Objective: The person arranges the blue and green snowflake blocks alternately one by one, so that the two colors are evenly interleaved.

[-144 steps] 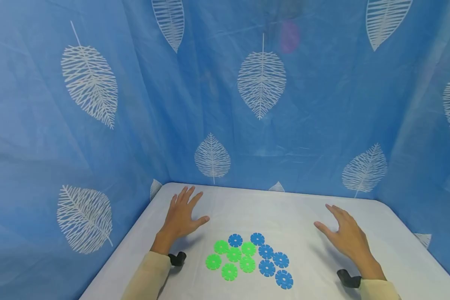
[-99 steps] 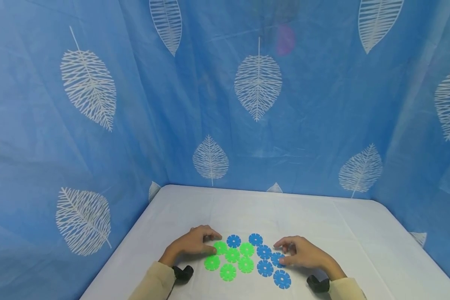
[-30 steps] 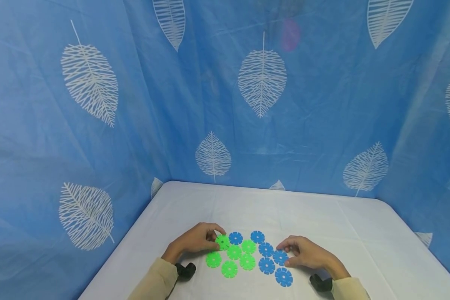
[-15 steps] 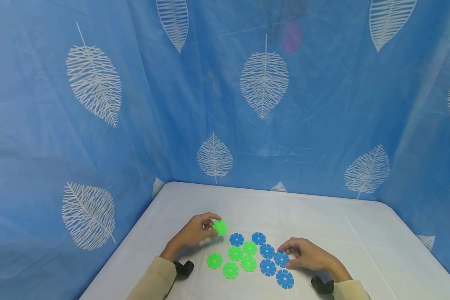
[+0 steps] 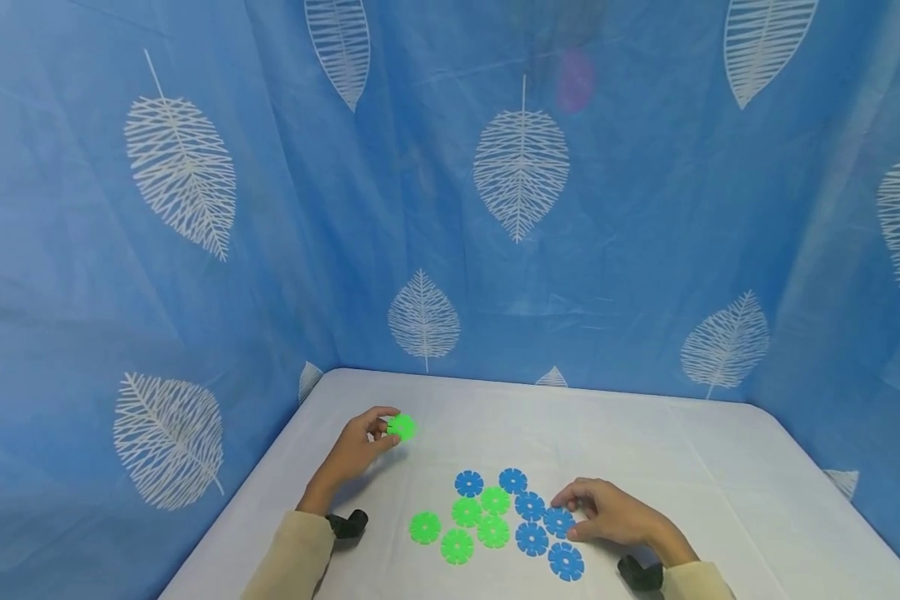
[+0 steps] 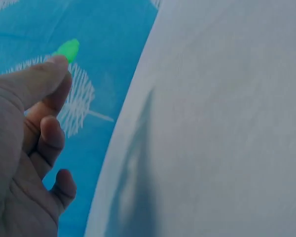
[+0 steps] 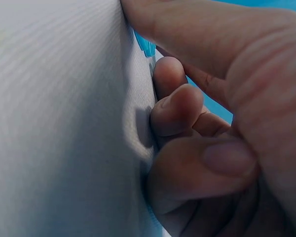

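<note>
Green notched plastic-looking disc (image 5: 402,427), head view: pinched in the left hand (image 5: 351,451) above the far left of the white cloth-covered table (image 5: 600,433); the right hand (image 5: 612,512) brackets a blue notched disc (image 5: 558,522) on the table's nearer half; left wrist view: rim held, apt for something probably light, stiff; right wrist view: fingers near the table, pinch impossible to tell.
</note>
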A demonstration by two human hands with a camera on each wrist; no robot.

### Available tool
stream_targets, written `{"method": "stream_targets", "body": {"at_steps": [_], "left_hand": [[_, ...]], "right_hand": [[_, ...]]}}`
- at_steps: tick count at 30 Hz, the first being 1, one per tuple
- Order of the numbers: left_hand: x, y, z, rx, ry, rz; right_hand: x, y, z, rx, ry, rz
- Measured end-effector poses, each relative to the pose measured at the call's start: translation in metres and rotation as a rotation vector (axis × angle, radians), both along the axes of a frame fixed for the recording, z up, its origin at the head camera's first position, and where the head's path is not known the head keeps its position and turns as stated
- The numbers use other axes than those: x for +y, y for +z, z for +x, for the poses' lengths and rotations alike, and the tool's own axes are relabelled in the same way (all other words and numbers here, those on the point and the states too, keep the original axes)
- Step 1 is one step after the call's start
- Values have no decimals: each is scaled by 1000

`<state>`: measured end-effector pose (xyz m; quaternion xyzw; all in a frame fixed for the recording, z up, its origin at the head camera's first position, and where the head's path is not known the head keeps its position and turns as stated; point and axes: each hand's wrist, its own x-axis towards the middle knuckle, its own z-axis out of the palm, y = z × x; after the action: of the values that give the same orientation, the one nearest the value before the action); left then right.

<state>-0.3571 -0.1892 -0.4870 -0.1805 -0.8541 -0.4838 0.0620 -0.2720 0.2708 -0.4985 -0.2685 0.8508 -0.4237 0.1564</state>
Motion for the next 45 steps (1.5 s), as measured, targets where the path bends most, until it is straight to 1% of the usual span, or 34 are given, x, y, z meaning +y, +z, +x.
{"method": "stream_targets", "body": {"at_steps": [3,6,10,13,18,22,26,31,36,41,45], "left_hand": [[-7,-7,-6,7,40,-11],[-12,-12,-10,-2,60,-16],[-16,-15,-14,-13,85,-26],[-20,-16,-15,-24,114,-46],[-25,-18,-13,-26,152,-100],[-26,-20,-12,-4,168,-148],[-25,-21,-12,7,177,-182],[-23,-22,-11,8,180,-205],[-22,-27,-12,-2,199,-240],[-21,-32,-14,-17,212,-293],[-20,-34,-15,-27,210,-310]], "right_hand": [[0,1,0,-1,-6,0],[0,0,0,-6,-1,-13],[0,-3,0,6,8,-18],[0,-5,-1,13,16,-24],[-2,-7,-3,14,31,-30],[-2,-7,-3,23,17,-10],[-1,-7,-2,14,-3,10],[-1,-5,-1,9,3,-2],[0,-3,-1,6,7,-17],[2,-6,-1,7,-1,8],[3,-6,-1,6,-6,19]]}}
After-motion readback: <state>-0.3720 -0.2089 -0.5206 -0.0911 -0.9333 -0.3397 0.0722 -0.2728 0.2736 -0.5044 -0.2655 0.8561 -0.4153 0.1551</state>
